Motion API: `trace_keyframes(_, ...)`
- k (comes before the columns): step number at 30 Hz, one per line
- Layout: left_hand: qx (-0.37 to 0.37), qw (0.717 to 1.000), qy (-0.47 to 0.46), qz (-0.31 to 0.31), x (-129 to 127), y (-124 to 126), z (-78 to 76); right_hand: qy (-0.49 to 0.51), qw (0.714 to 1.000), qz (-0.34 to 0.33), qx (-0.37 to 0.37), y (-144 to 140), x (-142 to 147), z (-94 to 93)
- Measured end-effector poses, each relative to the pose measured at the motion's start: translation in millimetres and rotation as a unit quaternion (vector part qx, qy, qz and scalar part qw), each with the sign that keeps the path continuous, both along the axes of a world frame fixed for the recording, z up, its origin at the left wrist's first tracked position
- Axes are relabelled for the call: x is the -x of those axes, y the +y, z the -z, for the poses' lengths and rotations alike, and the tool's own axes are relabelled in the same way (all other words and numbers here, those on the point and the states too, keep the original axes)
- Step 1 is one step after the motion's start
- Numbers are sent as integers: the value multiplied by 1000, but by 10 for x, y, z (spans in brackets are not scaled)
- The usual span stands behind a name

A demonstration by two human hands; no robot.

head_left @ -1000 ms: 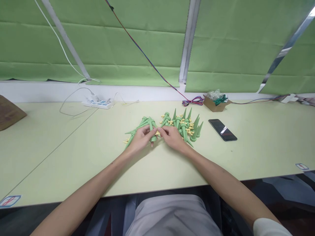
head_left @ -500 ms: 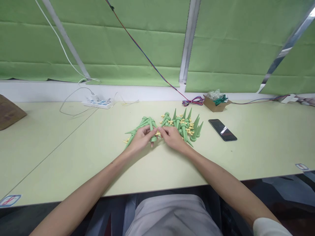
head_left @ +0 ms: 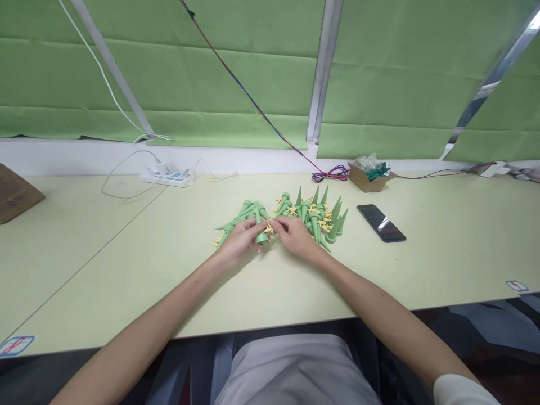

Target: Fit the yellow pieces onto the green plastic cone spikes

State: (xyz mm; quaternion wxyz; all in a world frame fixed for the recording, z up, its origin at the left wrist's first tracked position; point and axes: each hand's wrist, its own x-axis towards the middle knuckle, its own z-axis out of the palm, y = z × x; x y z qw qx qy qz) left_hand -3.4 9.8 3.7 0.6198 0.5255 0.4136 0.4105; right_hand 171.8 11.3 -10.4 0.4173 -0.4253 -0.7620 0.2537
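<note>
Wide pale-green laminate table (head_left: 126, 242) fills the view, green pleated blinds (head_left: 189, 73) behind it. On the table: white power strip (head_left: 167, 178) with cable far left, small brown cardboard box (head_left: 368, 179) holding green bits and clear wrap at the back right, black smartphone (head_left: 381, 223) lying flat to the right of the piles.

Centre of the table: two heaps of green plastic cone spikes. Right heap (head_left: 317, 216) is the bigger one, several spikes pointing up and away, small yellow plastic clips mixed in. Left heap (head_left: 241, 216) lies flatter, just beside the left hand.

Left hand (head_left: 238, 242) is curled closed around one green plastic cone spike (head_left: 260, 228), wide end toward the person. Right hand (head_left: 297, 236) has fingers pinched together on a small yellow plastic clip (head_left: 269, 229) at that spike's side. The hands touch at the fingertips between the two heaps.

Step, as I judge it: fitting the yellow clip onto the held spike, mid-assembly. The next move likely needs a steady left-hand hold and a fine push or twist from the right fingertips to seat the clip. Whether it is already seated is too small to tell.
</note>
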Motion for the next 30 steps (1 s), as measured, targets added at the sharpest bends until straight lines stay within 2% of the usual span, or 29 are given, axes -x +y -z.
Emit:
trace_keyframes(3, 10, 1000, 3, -1, -6, -5, -15, -2, 1000, -6, -2, 3, -4, 0)
trace_keyframes(9, -42, 998, 43, -2, -8, -33, -26, -20, 1000, -1, 0, 11, -7, 16)
trace_keyframes(13, -51, 998, 45, 9, 0, -37, -29, -21, 1000, -9, -5, 21, -6, 31)
trace_keyframes(23, 23, 1000, -18, 11, 4, -7, -4, -12, 1000, -10, -1, 4, -5, 5)
trace_keyframes(30, 56, 998, -28, 3, 1, 17, -9, -9, 1000, -17, -8, 1, -10, 8)
